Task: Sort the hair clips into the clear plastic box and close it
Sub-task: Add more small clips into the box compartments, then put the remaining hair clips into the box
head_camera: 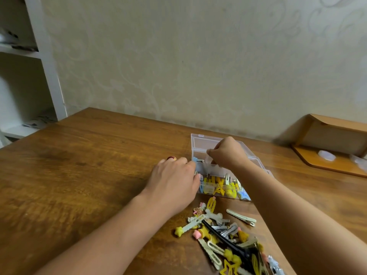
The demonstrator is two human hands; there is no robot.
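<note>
The clear plastic box (pixel 200 144) stands open on the wooden table (pixel 89 155), its lid tilted up at the back. Yellow, white and blue hair clips (pixel 220 187) lie inside it. My right hand (pixel 228 153) hovers over the box and pinches a pale translucent clip (pixel 210 160) with curled fingers. My left hand (pixel 174 181), wearing a ring, rests against the box's left wall with its fingertips at the rim. A pile of loose hair clips (pixel 224 233) lies on the table in front of the box, between my forearms.
A single white clip (pixel 241 217) lies apart to the right of the pile. A wooden tray (pixel 325 165) with small clear items sits at the far right. White shelves (pixel 29 76) stand at the left behind the table. A wall runs behind.
</note>
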